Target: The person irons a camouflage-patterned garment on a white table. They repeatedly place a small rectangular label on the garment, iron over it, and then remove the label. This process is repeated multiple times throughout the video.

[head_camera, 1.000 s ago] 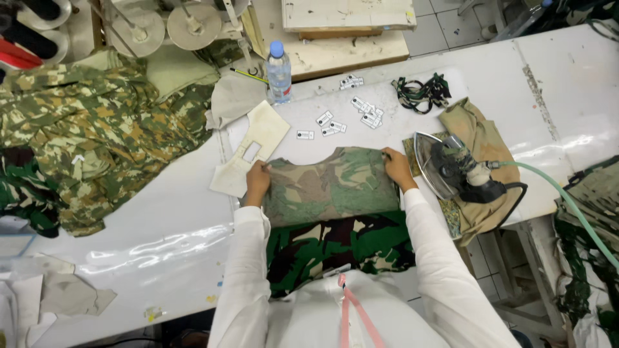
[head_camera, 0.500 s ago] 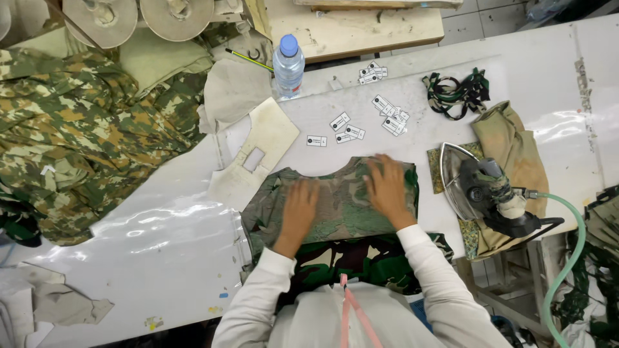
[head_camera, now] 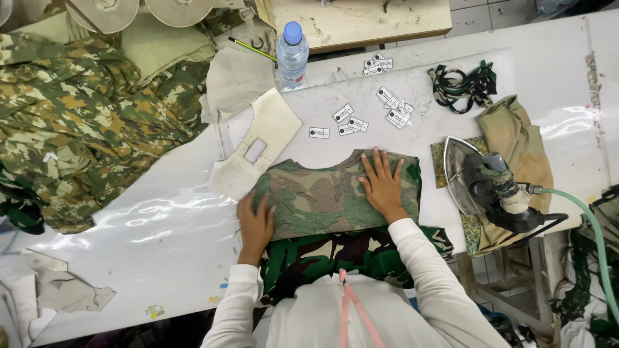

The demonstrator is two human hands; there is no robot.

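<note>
A folded camouflage fabric piece (head_camera: 319, 196) lies flat on the white table (head_camera: 161, 212) in front of me. My left hand (head_camera: 256, 222) rests palm down on its left edge, fingers spread. My right hand (head_camera: 382, 183) presses flat on its right part, fingers apart. Darker green camouflage cloth (head_camera: 335, 254) hangs over the table's near edge below the piece. A beige cardboard template (head_camera: 258, 151) with a rectangular cut-out lies just left of the fabric.
A steam iron (head_camera: 483, 187) with a green hose rests on a tan pad at right. Several small white labels (head_camera: 364, 113), a water bottle (head_camera: 292, 55) and a dark strap bundle (head_camera: 464, 84) lie further back. A camouflage garment pile (head_camera: 71, 122) fills the left.
My hands have gone from gripping the piece's upper corners to lying flat on it; the left has slid to the left edge. The camera has moved closer.
</note>
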